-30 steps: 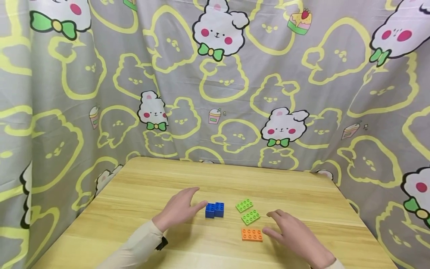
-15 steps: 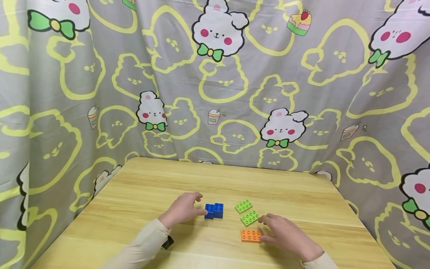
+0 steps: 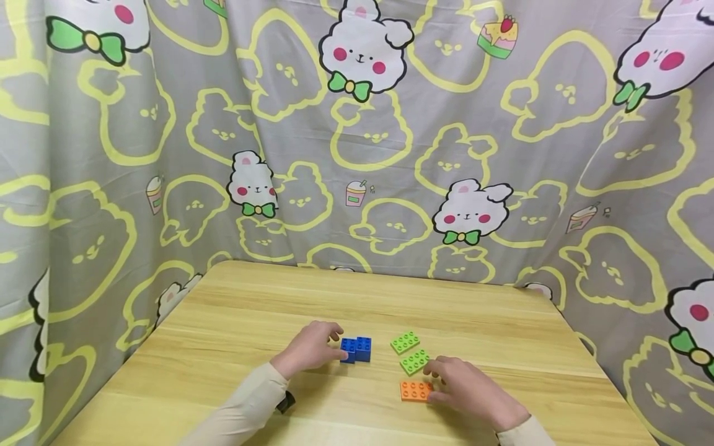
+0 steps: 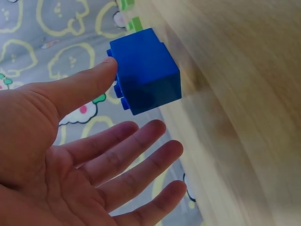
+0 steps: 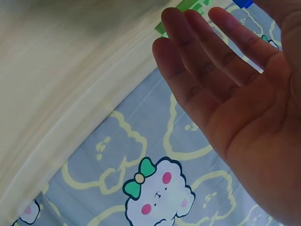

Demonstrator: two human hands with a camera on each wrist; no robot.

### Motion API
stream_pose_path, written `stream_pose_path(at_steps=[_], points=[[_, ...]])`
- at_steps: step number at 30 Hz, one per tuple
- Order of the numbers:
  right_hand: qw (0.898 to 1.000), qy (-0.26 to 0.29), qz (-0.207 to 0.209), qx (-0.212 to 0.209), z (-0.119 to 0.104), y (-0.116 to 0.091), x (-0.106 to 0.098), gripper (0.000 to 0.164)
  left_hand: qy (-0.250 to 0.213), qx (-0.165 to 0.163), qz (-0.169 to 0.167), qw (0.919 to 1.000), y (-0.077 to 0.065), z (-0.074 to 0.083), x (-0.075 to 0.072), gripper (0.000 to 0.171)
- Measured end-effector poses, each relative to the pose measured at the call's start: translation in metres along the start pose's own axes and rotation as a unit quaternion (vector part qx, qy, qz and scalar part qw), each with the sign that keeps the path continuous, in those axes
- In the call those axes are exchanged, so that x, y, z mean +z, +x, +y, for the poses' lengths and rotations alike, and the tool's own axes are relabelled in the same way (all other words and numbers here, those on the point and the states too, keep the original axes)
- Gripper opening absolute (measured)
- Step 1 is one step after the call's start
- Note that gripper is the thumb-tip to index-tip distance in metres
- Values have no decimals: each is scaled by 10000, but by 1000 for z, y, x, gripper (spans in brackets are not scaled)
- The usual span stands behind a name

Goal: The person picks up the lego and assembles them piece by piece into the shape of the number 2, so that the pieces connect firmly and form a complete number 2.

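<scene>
Two blue toy building bricks, a left one (image 3: 348,352) and a right one (image 3: 364,349), stand side by side on the table. My left hand (image 3: 309,350) is at their left, its thumb tip at the left brick's studs and its other fingers spread apart from it. The left wrist view shows the blue brick (image 4: 146,70) by the thumb, not gripped. My right hand (image 3: 471,387) has loosely bent fingers. Its thumb lies at the right end of a flat orange brick (image 3: 414,391); its fingertips are near the lower green brick (image 3: 415,362). Whether they touch cannot be told.
Another flat green brick (image 3: 405,342) lies just behind the lower one. The wooden table (image 3: 268,297) is bordered by a patterned grey curtain (image 3: 390,136) at the back and both sides. A dark object (image 3: 286,402) shows under the left wrist.
My right hand has moved left, closer to the orange and lower green bricks. My left hand has shifted slightly right, its thumb coming to the left blue brick. The bricks have stayed in place.
</scene>
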State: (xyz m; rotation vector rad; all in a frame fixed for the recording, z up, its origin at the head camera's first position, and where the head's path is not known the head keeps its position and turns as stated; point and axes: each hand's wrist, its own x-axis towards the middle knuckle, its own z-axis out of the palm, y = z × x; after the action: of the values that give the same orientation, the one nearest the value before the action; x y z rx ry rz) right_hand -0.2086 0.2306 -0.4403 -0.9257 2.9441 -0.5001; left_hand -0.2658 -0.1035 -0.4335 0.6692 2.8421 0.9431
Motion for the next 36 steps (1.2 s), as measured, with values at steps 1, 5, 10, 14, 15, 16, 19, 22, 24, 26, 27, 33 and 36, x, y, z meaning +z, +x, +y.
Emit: stream_pose_path(at_steps=[1, 5, 10, 14, 15, 16, 19, 22, 24, 26, 27, 33, 36], points=[[10000, 7, -6, -4, 0, 0, 1, 36, 14, 30, 0, 10000, 0, -1, 1, 49], [10000, 16, -16, -42, 0, 1, 2, 33, 47, 131, 15, 9999, 2, -3, 4, 43], [9999, 83, 9, -103, -1, 2, 3, 33, 37, 128, 49, 9999, 4, -3, 6, 39], [9998, 138, 26, -117, 0, 2, 4, 31, -69, 84, -11, 9999, 4, -2, 7, 42], [9998, 152, 23, -115, 0, 3, 5, 31, -133, 68, -53, 9999, 3, -2, 7, 43], [9998, 168, 24, -117, 1, 3, 5, 30, -198, 61, -95, 9997, 3, -1, 7, 44], [9997, 198, 40, -117, 1, 3, 6, 27, -337, 54, -190, 9992, 3, -1, 7, 46], [9995, 285, 31, -140, 2, 3, 8, 25, -377, 67, -199, 9991, 3, -1, 7, 45], [9992, 363, -4, -148, 2, 4, 9, 23, -353, 92, -182, 9992, 3, -2, 8, 42], [9989, 441, -56, -147, 2, 4, 10, 21, -340, 132, -168, 9992, 4, -3, 9, 38], [9988, 466, -72, -144, 2, 5, 10, 21, -340, 137, -170, 9992, 4, -4, 9, 37], [9985, 529, -98, -113, 0, 6, 11, 22, -302, 196, -148, 9992, 4, -3, 6, 31], [9983, 553, -81, -147, -1, 6, 13, 21, -249, 243, -151, 9993, 3, -3, 3, 30]])
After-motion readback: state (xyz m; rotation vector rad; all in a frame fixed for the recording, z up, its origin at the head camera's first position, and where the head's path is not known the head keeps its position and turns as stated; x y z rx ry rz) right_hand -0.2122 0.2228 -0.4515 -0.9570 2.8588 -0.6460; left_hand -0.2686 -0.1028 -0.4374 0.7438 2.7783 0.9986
